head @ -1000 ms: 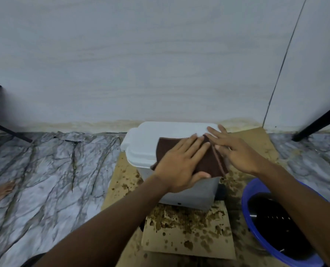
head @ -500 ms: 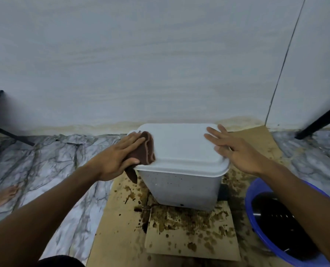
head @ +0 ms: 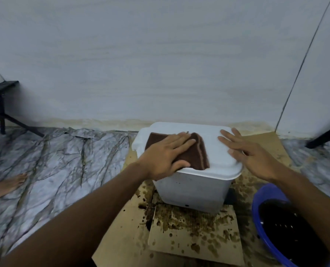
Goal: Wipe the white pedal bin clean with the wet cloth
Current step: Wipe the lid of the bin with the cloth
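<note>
- The wet cloth [head: 197, 157] has swept from the lid's [head: 215, 159] left edge onto its top, pressed under the flat left hand [head: 166, 157].
- The right hand [head: 251, 157], fingers straight and holding nothing, steadies the white pedal bin [head: 195, 190] at centre frame.
- Bare lid lies right of the cloth.

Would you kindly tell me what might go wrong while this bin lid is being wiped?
The left hand only presses the brown cloth flat at the near edge of the lid, so it may slip off. The blue basin sits beside the right forearm; a bump might tip it. The bin may shift on the spattered cardboard.
</note>
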A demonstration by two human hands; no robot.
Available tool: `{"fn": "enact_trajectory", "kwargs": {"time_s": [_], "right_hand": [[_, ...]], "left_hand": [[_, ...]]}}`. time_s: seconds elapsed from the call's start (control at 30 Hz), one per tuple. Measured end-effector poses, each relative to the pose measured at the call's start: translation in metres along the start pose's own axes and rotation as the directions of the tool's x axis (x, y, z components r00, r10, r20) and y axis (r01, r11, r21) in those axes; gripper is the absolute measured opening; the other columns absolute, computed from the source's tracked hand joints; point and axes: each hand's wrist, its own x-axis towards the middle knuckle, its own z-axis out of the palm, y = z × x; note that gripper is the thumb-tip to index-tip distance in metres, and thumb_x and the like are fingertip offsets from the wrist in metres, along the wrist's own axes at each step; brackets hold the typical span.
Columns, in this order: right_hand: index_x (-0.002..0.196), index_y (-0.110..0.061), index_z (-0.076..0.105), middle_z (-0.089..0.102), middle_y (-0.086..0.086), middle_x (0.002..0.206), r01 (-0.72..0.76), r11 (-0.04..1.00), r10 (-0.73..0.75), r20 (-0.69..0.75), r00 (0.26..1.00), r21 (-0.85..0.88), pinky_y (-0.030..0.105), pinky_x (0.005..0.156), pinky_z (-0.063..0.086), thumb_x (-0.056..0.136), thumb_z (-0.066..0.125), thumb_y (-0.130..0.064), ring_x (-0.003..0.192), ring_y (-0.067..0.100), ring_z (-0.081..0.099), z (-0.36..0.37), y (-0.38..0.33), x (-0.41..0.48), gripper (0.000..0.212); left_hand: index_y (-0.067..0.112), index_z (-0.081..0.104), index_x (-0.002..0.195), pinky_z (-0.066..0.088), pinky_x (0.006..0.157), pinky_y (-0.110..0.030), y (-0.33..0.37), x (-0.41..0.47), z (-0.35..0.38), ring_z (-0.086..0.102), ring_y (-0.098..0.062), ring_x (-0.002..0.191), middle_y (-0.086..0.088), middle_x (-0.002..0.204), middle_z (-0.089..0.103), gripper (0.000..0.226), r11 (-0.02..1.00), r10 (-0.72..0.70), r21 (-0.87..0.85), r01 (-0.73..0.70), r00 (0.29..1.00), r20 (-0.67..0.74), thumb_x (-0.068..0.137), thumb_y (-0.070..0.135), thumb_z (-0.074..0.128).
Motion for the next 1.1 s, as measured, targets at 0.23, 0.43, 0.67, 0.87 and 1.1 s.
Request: {"fn": "enact_trajectory", "kwargs": {"time_s": [0.23, 0.43, 0.67, 0.87, 1.1], "right_hand": [[0.142, -0.027, 0.049, 0.029, -0.02, 0.156, 0.007, 1.0, -0.007, -0.014, 1.0, -0.027, -0.009, 0.095, 0.017, 0.101, 0.051, -0.011, 0.15, 0.0, 0.003, 0.004, -0.002, 0.001, 0.044], [0.143, -0.029, 0.047, 0.028, -0.02, 0.156, 0.004, 0.996, -0.006, -0.029, 1.0, -0.089, -0.011, 0.095, 0.012, 0.101, 0.049, -0.007, 0.151, 0.003, 0.003, 0.006, -0.001, 0.002, 0.047], [0.133, -0.041, 0.051, 0.031, -0.026, 0.154, -0.004, 0.999, 0.005, -0.022, 1.0, 0.05, 0.021, 0.118, 0.012, 0.101, 0.05, -0.009, 0.147, -0.01, 0.005, 0.001, 0.002, -0.001, 0.045], [0.134, -0.038, 0.052, 0.032, -0.026, 0.153, 0.005, 0.996, -0.003, -0.019, 1.0, 0.084, 0.026, 0.119, 0.011, 0.099, 0.052, -0.013, 0.146, -0.011, 0.006, 0.006, -0.003, 0.0, 0.043], [0.132, -0.044, 0.05, 0.03, -0.028, 0.153, 0.0, 0.998, 0.002, -0.027, 1.0, 0.064, 0.023, 0.117, 0.009, 0.101, 0.049, -0.011, 0.147, -0.011, 0.004, 0.007, -0.004, -0.001, 0.044]], "left_hand": [[0.036, 0.005, 0.16, 0.018, 0.127, -0.043, -0.076, -0.064, -0.008, -0.002, -0.007, 0.157, 0.012, 0.169, 0.001, 0.072, 0.982, -0.178, -0.054, 0.182, 0.981, 0.075, 0.099, 0.073, 0.017], [0.018, 0.017, 0.162, 0.008, 0.128, -0.037, -0.024, -0.027, -0.001, 0.004, -0.016, 0.157, -0.004, 0.169, 0.012, 0.078, 0.993, -0.109, 0.055, 0.107, 0.994, 0.021, 0.101, 0.066, 0.016], [0.021, 0.011, 0.164, -0.004, 0.127, -0.031, 0.041, 0.025, 0.008, -0.001, -0.015, 0.158, -0.002, 0.171, 0.006, 0.08, 0.988, -0.152, 0.033, 0.152, 0.988, 0.019, 0.1, 0.069, 0.019], [0.029, 0.016, 0.163, 0.005, 0.129, -0.039, -0.045, -0.014, -0.009, 0.004, -0.013, 0.157, 0.005, 0.171, 0.009, 0.079, 0.924, -0.349, -0.141, 0.355, 0.935, 0.068, 0.098, 0.074, 0.019], [0.014, 0.01, 0.163, -0.002, 0.127, -0.041, -0.031, 0.006, -0.004, -0.003, -0.025, 0.158, -0.007, 0.171, 0.005, 0.07, 0.783, -0.616, -0.069, 0.619, 0.786, 0.055, 0.107, 0.054, 0.02]]}}
